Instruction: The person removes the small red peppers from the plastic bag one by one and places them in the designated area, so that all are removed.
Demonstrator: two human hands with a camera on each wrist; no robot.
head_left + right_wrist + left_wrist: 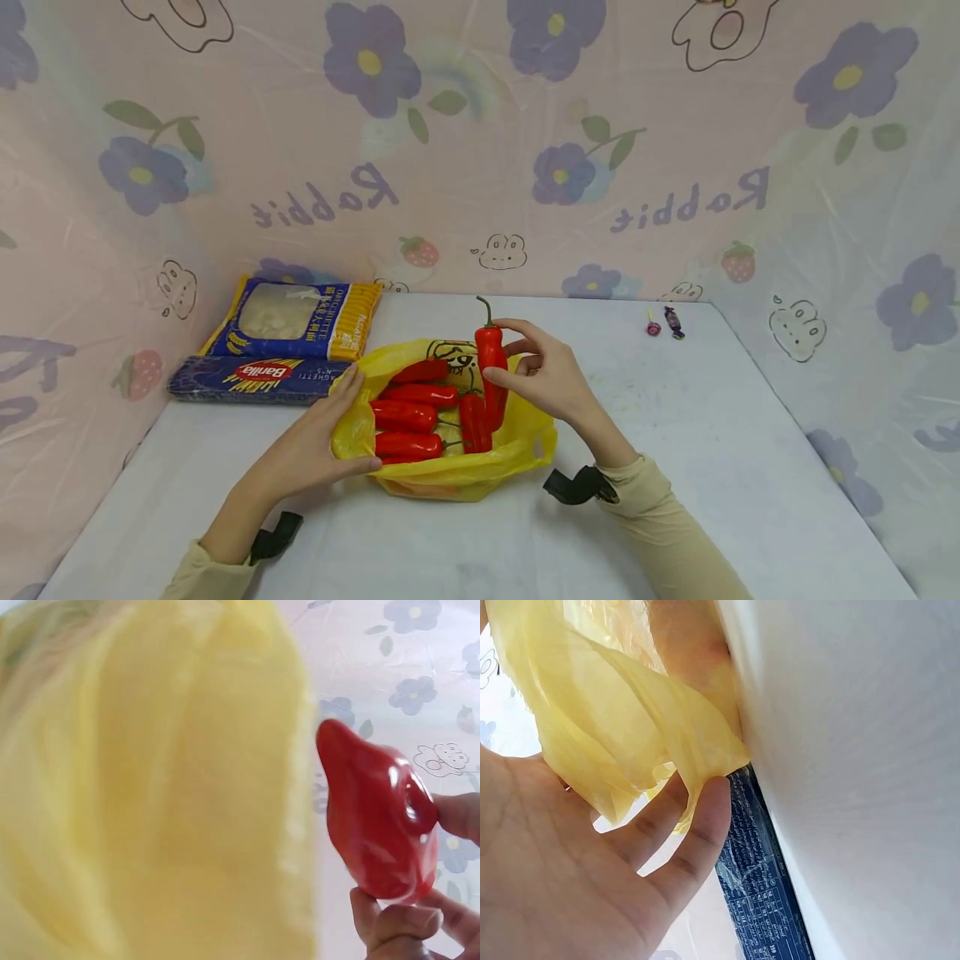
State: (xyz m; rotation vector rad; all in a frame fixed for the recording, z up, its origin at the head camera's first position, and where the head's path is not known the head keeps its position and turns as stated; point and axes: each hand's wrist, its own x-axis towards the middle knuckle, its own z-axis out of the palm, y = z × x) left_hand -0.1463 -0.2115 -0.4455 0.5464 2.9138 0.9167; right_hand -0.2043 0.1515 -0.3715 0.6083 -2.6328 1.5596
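Observation:
A yellow plastic bag [480, 483] stands on the table with its mouth open, holding several red chili peppers [408, 417]. At the bag's left side, my left hand [315, 442] grips the rim, with the thumb at the front edge. In the left wrist view, the fingers [705, 832] of that hand lie against the thin yellow plastic. My right hand [551, 375] pinches one red chili pepper [489, 358] upright over the bag's right part, stem upward. The right wrist view shows this pepper [379, 817] between thumb and fingers, its tip beside the blurred bag [195, 780].
Left of the bag lies a dark blue spaghetti pack [255, 379], with a blue and yellow orecchiette bag [300, 321] behind it. A lollipop [653, 325] and a wrapped candy [674, 322] lie at the back right. Patterned curtains [480, 167] enclose the white table [675, 467].

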